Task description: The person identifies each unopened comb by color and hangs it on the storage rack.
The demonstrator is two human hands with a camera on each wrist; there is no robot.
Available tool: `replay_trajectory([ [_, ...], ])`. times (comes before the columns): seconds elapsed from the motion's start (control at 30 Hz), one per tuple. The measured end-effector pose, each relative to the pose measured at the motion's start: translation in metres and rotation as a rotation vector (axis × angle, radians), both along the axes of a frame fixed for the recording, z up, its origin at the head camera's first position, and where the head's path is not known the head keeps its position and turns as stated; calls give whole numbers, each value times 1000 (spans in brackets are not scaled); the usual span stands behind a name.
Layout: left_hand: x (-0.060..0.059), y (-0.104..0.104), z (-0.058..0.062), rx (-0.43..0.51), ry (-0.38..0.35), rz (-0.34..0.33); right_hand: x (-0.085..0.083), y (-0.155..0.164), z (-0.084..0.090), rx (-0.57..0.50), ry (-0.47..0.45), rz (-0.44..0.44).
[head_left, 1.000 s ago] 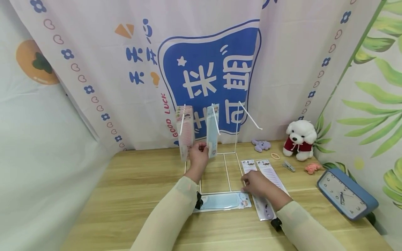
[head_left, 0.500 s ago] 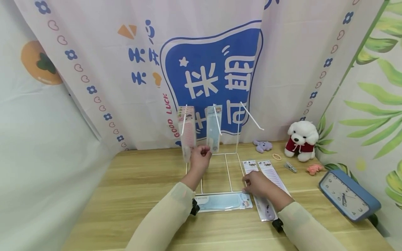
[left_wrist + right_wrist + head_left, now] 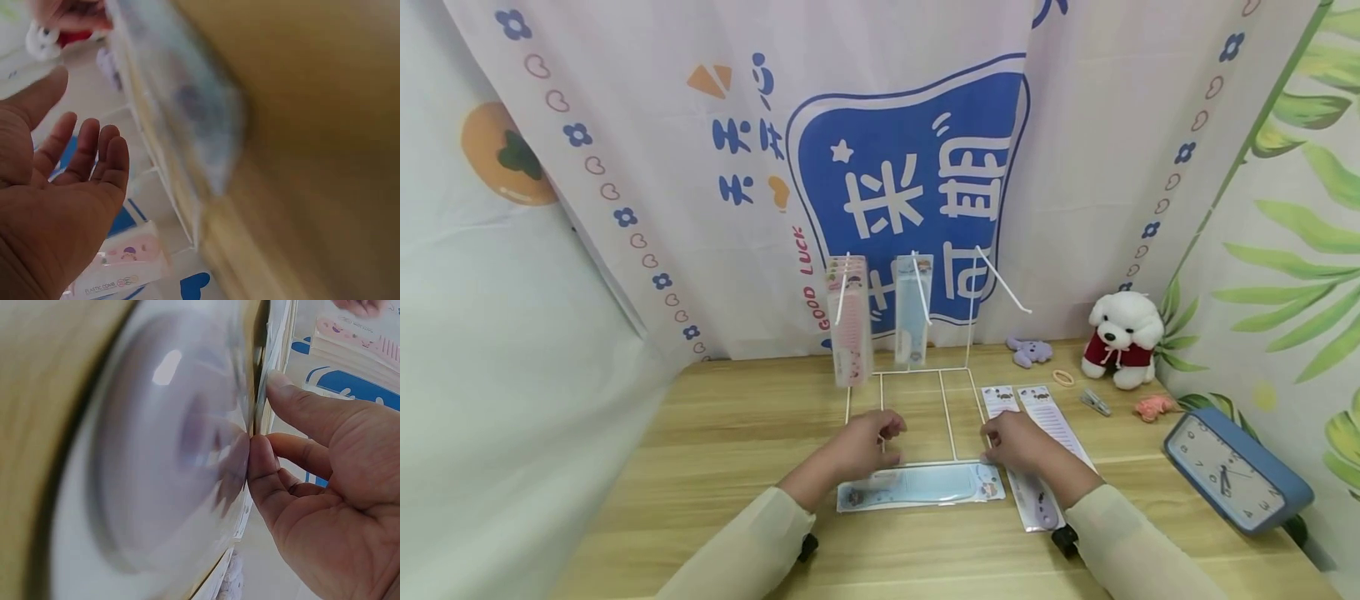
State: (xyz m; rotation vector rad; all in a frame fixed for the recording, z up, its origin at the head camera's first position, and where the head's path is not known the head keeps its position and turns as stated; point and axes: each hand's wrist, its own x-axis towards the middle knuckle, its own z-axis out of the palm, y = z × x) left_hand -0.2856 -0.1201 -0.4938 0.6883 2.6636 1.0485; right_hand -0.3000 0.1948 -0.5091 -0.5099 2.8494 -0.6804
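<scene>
My left hand hovers over the left part of a blue comb in a clear pack, its fingers loosely bent and holding nothing. That pack lies flat along the front of a white wire rack. My right hand rests by the pack's right end, over a packaged purple comb. In the right wrist view its thumb and index finger stand apart at the pack edges. Another packaged blue comb hangs from the middle hook, and several packaged pink combs hang from the left one.
The right hook carries nothing. A second packaged purple comb lies right of the rack. Farther right are a purple toy, a ring, a clip, an orange toy, a plush dog and a blue clock.
My left hand has let go of the hanging blue comb pack and come down and toward me, over the flat blue pack. My right hand has stayed in place.
</scene>
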Motion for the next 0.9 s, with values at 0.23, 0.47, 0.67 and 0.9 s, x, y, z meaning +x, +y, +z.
replay_trajectory([
  [0.23,27,-9,-11,-253,147,-130,0,0,1,-5,-17,-26],
  [0.47,31,-12,-14,-368,267,-188,0,-1,1,-15,-31,-36],
  [0.67,36,-14,-12,-395,276,-248,1,0,-1,-18,-14,-26],
  [0.9,45,-18,-9,-350,181,-262,0,2,-2,-17,27,19],
])
